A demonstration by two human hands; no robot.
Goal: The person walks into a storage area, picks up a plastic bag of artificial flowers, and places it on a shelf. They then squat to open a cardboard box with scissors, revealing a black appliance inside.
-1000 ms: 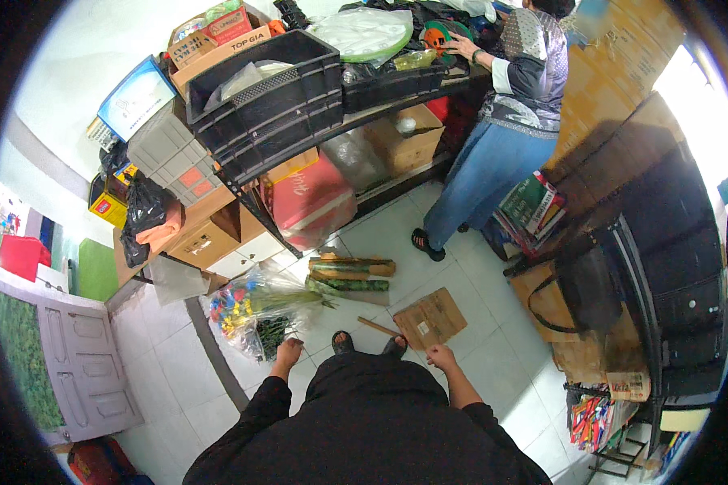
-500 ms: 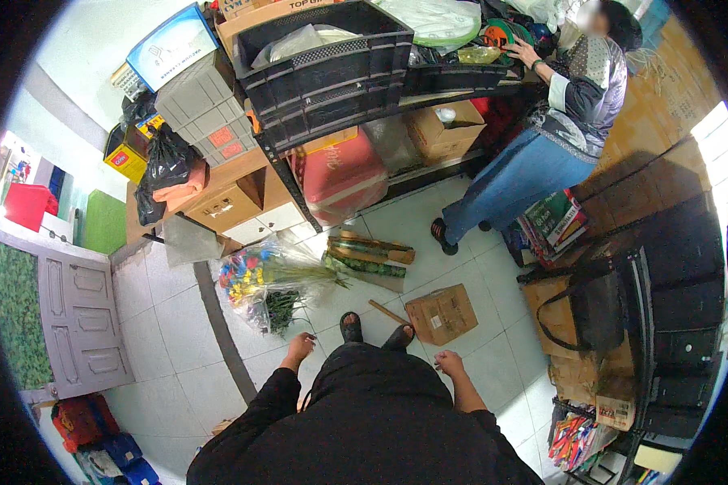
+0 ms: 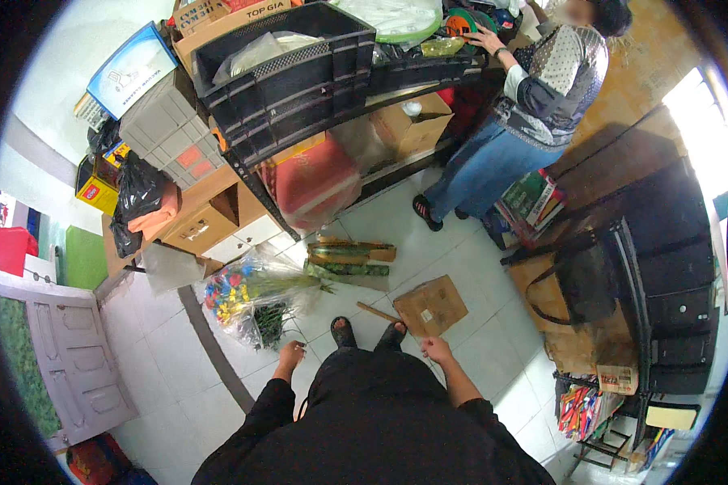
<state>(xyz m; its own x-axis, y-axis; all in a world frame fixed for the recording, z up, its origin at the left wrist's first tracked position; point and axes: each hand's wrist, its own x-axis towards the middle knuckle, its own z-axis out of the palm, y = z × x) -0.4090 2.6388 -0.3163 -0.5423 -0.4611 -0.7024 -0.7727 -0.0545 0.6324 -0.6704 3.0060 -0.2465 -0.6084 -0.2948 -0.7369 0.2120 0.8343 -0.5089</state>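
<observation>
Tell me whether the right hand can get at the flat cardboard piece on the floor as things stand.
Probably yes. The right hand hangs empty just above the cardboard piece, with only bare floor tiles between; the person would need to bend down.

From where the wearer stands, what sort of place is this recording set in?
Probably a cluttered storeroom or back room of a small shop. A rack holds black plastic crates, cardboard boxes are stacked beside it, and wrapped bunches of artificial flowers lie on the tiled floor. Both hands hang empty.
</observation>
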